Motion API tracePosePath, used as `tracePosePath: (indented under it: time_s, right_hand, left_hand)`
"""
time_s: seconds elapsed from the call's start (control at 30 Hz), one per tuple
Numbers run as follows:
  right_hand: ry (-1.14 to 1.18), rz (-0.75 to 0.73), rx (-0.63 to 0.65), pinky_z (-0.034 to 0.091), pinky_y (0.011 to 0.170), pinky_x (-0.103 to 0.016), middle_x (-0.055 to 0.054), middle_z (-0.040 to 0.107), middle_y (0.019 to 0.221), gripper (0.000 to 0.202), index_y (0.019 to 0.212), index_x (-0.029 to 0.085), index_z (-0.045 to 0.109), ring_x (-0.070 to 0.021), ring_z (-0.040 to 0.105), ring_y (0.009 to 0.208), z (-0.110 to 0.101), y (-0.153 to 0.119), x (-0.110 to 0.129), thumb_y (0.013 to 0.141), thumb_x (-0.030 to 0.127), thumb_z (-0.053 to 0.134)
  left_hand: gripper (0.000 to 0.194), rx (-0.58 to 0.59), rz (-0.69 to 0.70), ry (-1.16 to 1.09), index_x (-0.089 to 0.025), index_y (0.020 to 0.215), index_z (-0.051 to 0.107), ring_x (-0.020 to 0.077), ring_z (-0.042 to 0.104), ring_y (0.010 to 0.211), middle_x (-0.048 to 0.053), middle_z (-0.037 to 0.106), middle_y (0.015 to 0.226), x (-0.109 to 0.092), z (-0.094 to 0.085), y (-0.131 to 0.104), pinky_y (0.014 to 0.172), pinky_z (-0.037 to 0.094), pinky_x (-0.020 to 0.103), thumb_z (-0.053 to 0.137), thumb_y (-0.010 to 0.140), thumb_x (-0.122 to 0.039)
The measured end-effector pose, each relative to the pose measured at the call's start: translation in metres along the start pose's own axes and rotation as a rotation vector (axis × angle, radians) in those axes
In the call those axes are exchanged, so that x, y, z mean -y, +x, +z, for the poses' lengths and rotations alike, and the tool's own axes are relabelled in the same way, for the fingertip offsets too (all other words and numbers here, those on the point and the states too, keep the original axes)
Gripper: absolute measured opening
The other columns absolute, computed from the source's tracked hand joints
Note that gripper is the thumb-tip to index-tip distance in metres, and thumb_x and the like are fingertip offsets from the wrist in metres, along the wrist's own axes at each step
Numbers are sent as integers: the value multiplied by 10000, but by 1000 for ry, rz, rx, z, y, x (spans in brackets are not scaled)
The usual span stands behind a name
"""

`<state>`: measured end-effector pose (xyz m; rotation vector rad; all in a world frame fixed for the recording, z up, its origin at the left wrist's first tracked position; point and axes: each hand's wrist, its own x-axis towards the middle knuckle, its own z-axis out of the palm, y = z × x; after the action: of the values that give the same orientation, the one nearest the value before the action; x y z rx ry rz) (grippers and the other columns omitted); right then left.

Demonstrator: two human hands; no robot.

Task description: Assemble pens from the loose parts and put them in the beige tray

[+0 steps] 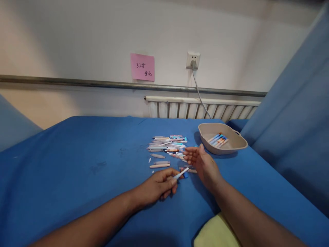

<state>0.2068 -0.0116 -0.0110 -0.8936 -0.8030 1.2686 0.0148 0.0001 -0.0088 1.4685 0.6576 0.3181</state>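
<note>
My left hand [166,183] is closed on a slim pen piece [181,174], pale blue at the fingers with a thin white shaft pointing up to the right. My right hand [203,164] is beside it, fingers loosely extended and apart, and nothing shows in them. Beyond both hands lies a loose pile of pens [167,144] in white, grey, peach and light blue. Two pen barrels [159,164] lie side by side nearer to my left hand. A few more pen parts [191,169] lie between the hands, partly hidden, near a small blue piece [185,175].
A beige basket [235,145] on the right holds several pens [218,140]. Everything rests on a blue cloth [77,171]. A yellow-green cloth [217,233] lies under my right forearm. A radiator [180,107], a metal rail [102,83] and a plugged-in cable [197,85] run along the wall.
</note>
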Motion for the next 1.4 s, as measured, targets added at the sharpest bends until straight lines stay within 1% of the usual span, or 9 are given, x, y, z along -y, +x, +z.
tracePosePath:
  time_s: [0.17,0.3,0.4,0.57,0.73,0.93,1.07,1.2,1.4]
  right_hand:
    - [-495,-137,-42,388,545,-239,6,611,655,257,757,174,612,-123,523,555,-30,16,5,733,428,643]
    - [-1097,-179,170,355,555,-229,6,622,665,57,770,190,616,-134,539,599,-44,11,10,769,223,568]
    - [-1429,-196,335,354,598,-231,-14,657,753,98,853,198,624,-146,570,678,-39,1,16,783,172,560]
    - [-1693,-295,447,367,757,-257,-73,658,926,147,919,175,609,-192,576,891,-21,-9,18,827,129,505]
    - [-1774,-336,467,366,819,-286,-104,634,1017,197,974,166,601,-218,563,951,-17,-9,13,883,135,429]
    - [-1630,-266,341,400,737,-309,-120,643,908,156,976,139,545,-228,591,846,-24,-5,1,886,173,423]
    - [-1171,-257,249,410,656,-273,-51,621,833,162,986,168,519,-171,574,724,-28,2,-5,890,269,437]
    - [-670,-137,114,326,487,-228,41,504,578,264,835,177,565,-107,431,485,-31,10,-2,815,440,553]
    - [-226,-21,52,214,442,-216,85,403,444,296,749,176,551,-68,292,410,-34,13,6,707,430,696]
  left_hand:
    - [326,-126,52,-172,-149,964,531,52,432,483,-11,565,738,3,-11,4,448,319,180,577,837,-445]
    - [290,-218,41,-254,-145,986,553,55,436,473,-8,574,743,2,-16,6,440,322,187,607,828,-383]
    - [274,-224,36,-272,-136,991,564,56,442,470,-6,571,737,2,-17,7,435,326,189,604,833,-357]
    - [270,-234,37,-263,-136,997,560,55,441,460,-11,570,725,5,-18,7,423,336,184,605,837,-349]
    - [269,-238,37,-266,-131,988,566,50,448,449,-6,581,719,5,-17,7,411,339,173,614,831,-344]
    - [325,-218,18,-341,-105,1019,560,75,516,467,69,656,802,3,-17,5,446,401,199,610,827,-362]
    - [351,-212,5,-361,-104,1012,564,90,547,498,75,664,803,1,-17,4,462,426,205,644,799,-372]
    - [361,-223,-6,-304,-120,980,571,74,530,473,40,650,755,1,-17,4,417,386,176,671,772,-398]
    - [378,-182,-6,-207,-128,1002,575,60,504,451,11,629,730,2,-16,6,401,375,168,646,782,-426]
